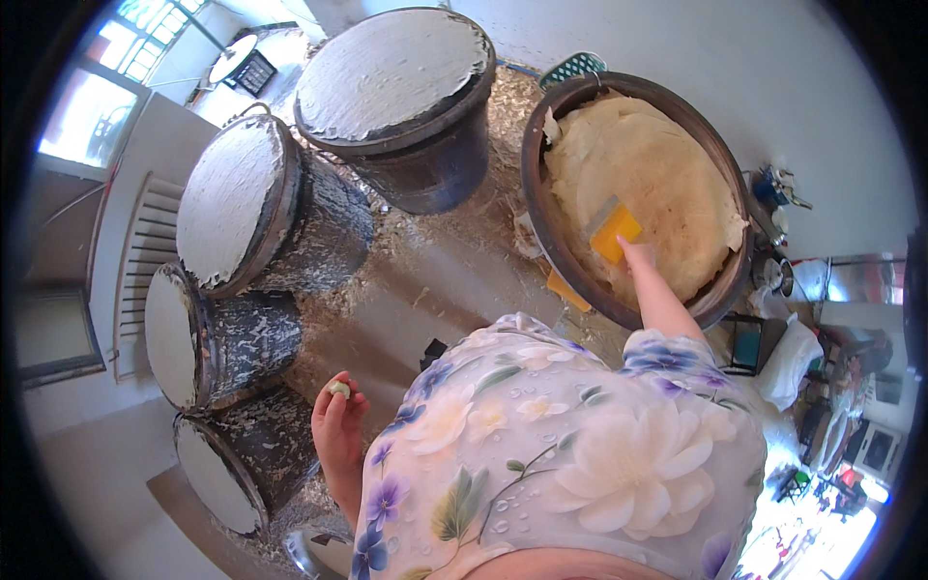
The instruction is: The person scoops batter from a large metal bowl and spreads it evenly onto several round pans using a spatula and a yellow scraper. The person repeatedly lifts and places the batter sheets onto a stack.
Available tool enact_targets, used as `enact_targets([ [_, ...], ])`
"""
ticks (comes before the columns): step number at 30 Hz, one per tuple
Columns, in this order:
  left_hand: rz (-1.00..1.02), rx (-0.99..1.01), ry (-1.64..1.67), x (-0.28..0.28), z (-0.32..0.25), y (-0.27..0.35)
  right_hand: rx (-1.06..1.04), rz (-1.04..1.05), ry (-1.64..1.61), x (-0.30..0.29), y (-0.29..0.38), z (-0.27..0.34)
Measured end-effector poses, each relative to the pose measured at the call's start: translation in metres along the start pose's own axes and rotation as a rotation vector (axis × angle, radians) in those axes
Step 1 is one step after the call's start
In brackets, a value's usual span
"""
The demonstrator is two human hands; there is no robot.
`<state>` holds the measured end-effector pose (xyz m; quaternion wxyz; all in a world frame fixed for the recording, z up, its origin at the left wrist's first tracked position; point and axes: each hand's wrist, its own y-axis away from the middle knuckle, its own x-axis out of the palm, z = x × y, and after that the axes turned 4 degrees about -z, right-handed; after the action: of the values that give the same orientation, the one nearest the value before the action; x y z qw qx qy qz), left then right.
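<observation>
My right hand (636,257) grips a yellow-handled scraper (616,230). Its wide metal blade lies over a tan, dough-like mass (652,167) that mounds inside a large brown vat (533,185). Whether the blade touches the surface, I cannot tell. Pale torn flaps of the mass show at the vat's rim on both sides. Low on the left, my left hand (339,417) holds a small pale lump (338,390) between its fingertips, away from the vat.
Several dark vats with white, plaster-like tops stand in an arc, including a large one (391,72) and a flaked one (239,196). A yellow object (568,290) sits beside the brown vat. Behind it is a green plastic basket (573,69). Pale flakes litter the floor (406,290).
</observation>
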<state>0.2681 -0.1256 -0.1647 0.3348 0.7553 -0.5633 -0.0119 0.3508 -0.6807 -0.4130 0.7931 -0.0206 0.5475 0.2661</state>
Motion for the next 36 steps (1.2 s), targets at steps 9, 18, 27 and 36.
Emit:
enact_targets([
  [9,0.158,0.154,-0.201,0.055,-0.039,-0.005,0.113,0.178,-0.520,0.057,-0.058,-0.026],
  [18,0.244,0.322,-0.064,0.057,-0.064,-0.003,0.447,0.422,-0.648,0.029,-0.065,-0.014],
  [27,0.215,0.311,0.390,0.015,-0.069,-0.010,0.282,0.538,-0.568,0.021,-0.031,0.008],
  [36,0.165,0.243,0.468,0.005,-0.070,-0.006,0.261,0.596,-0.590,0.034,-0.021,0.031],
])
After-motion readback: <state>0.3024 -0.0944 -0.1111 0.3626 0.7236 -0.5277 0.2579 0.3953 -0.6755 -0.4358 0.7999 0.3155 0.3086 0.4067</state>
